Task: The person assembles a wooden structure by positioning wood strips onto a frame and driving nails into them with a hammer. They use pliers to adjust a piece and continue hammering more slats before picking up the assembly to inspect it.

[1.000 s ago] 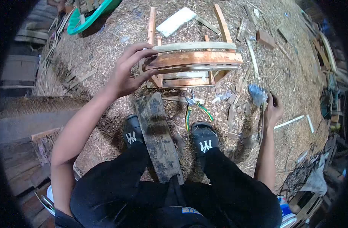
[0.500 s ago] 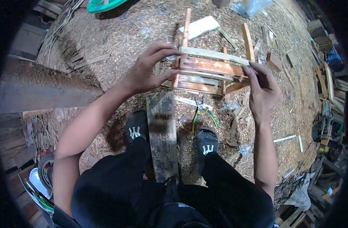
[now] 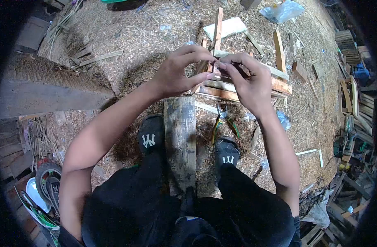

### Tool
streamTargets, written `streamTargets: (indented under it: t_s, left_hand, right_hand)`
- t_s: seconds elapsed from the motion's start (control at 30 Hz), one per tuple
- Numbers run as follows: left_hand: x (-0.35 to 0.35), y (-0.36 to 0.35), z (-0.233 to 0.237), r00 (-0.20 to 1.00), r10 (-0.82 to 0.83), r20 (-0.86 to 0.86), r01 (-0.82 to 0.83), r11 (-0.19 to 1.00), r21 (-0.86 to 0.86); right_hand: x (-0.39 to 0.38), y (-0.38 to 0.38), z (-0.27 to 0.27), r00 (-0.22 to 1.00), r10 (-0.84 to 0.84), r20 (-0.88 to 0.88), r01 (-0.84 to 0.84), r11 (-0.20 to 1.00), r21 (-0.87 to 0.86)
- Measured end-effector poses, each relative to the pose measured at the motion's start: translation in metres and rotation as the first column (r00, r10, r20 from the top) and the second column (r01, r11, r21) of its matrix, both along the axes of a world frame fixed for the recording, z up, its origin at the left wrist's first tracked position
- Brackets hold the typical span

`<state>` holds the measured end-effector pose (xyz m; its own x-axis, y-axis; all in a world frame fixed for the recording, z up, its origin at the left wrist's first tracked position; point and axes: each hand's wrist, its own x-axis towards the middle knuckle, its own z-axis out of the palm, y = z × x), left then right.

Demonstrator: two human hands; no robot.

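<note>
A small wooden frame (image 3: 221, 94) of reddish-brown bars, with paler slats across it, stands in front of my feet. At its left corner, beside an upright leg, my left hand (image 3: 183, 71) closes its thumb and fingers around the wood. My right hand (image 3: 251, 82) meets it there, its thumb and fingertips pinched together. Whatever may be between the right fingertips is too small to make out. A pale slat (image 3: 274, 71) lies along the frame's top, partly hidden behind the right hand. Pliers (image 3: 224, 119) with green and yellow handles lie on the ground below the frame.
A thick plank (image 3: 180, 142) runs between my shoes. A large timber beam (image 3: 52, 96) juts in from the left. Wood chips cover the ground, with a white board (image 3: 225, 28), a plastic bag (image 3: 282, 11) and offcuts (image 3: 299, 71) beyond the frame. Scrap wood is piled at right.
My right hand has left the frame's right end and moved left to its left corner, beside my left hand. The view has shifted slightly, and the frame appears a little farther right.
</note>
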<state>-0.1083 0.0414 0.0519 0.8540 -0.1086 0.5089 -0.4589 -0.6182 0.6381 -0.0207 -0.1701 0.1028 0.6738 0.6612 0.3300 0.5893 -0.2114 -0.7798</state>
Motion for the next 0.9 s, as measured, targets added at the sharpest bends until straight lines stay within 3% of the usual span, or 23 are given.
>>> streamTargets:
  t_s: [0.1,0.53,0.6,0.9]
  left_hand:
    - [0.001,0.001,-0.006,1.000,0.006,0.024,-0.005,0.999,-0.040]
    - [0.002,-0.001,-0.011,0.995,0.045,0.089,-0.041,0.998,-0.049]
    - [0.002,0.000,-0.012,0.995,0.042,0.087,-0.038,0.998,-0.054]
    - [0.000,-0.001,-0.009,0.996,0.045,0.076,-0.040,0.997,-0.069]
  right_hand:
    - [0.001,0.003,-0.010,0.995,0.020,0.100,-0.020,1.000,0.000]
    - [0.001,0.006,-0.011,0.988,0.047,0.148,-0.049,0.999,0.009]
    - [0.003,0.006,-0.013,0.962,0.092,0.258,-0.103,0.994,0.028]
    - [0.009,0.004,-0.019,0.909,0.157,0.386,-0.193,0.980,0.055]
